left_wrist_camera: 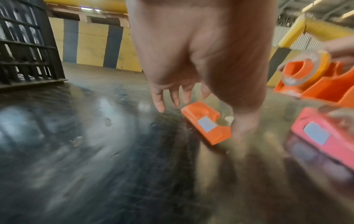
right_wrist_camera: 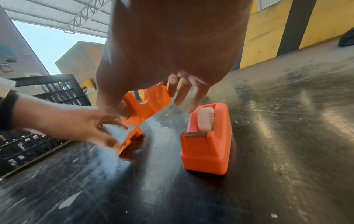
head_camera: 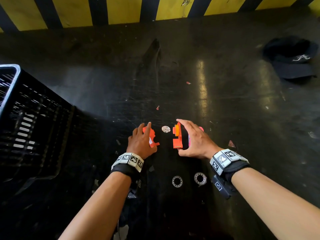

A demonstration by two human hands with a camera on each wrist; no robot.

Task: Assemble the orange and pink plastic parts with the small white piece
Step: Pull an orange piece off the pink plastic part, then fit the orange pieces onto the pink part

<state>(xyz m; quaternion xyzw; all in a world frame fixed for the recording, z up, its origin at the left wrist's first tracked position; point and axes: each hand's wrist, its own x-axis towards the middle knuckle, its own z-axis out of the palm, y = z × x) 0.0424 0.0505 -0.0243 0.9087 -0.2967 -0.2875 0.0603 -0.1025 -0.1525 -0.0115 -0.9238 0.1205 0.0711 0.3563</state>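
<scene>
Here, seen from above, a person works on a dark, scratched table [head_camera: 225,104] with two bare hands. The left hand [head_camera: 141,142] rests on a flat orange shell half [head_camera: 153,137] lying on the table, thumb at its near edge and fingers loosely spread over its far edge; I cannot tell whether they truly clamp it. To the right, the right hand [head_camera: 194,141] grips a second orange shell half [head_camera: 178,136], held upright on its edge between the thumb at the near end and a fingertip at the far end, a yellowish tape roll [head_camera: 177,129] seated in it. Between the two halves lies a small white disc [head_camera: 165,129]. A pink tape dispenser [right_wrist_camera: 206,139] stands on the table just right of the held half, under the right palm. Two white rings [head_camera: 177,181] lie nearer the person. A black crate [head_camera: 26,118] sits at the left and a dark cap [head_camera: 292,58] far right
</scene>
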